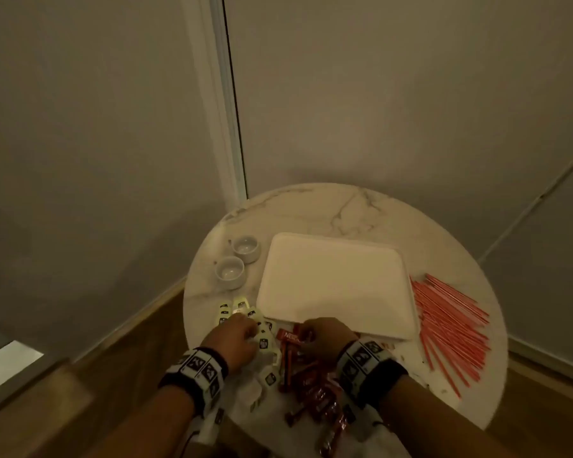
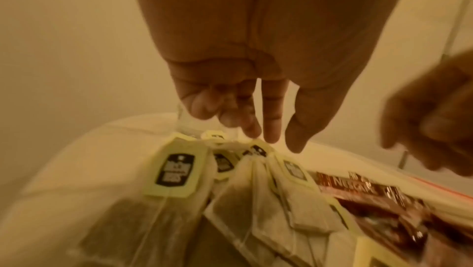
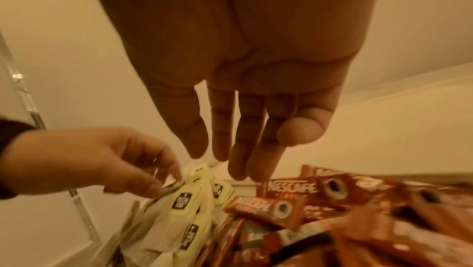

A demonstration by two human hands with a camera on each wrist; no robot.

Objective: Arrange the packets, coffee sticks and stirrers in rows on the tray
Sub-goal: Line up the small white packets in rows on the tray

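Note:
A bare white tray (image 1: 334, 285) lies in the middle of a round marble table (image 1: 311, 206). In front of it on the left is a heap of pale yellow tea bag packets (image 1: 262, 338) (image 2: 176, 172) (image 3: 184, 200). Several red coffee sticks (image 1: 315, 395) (image 3: 286, 190) (image 2: 358, 186) are piled beside them. Red stirrers (image 1: 450, 328) fan out right of the tray. My left hand (image 1: 250, 328) (image 2: 281, 142) (image 3: 165, 183) pinches the top edge of one packet between thumb and forefinger. Just above the coffee sticks my right hand (image 1: 311, 332) (image 3: 268, 154) hovers, fingers straight, holding nothing.
Two small white cups (image 1: 237, 259) stand left of the tray. The table sits in a corner between grey walls (image 1: 411, 94), with wooden floor (image 1: 129, 352) around it. Bare marble shows behind the tray.

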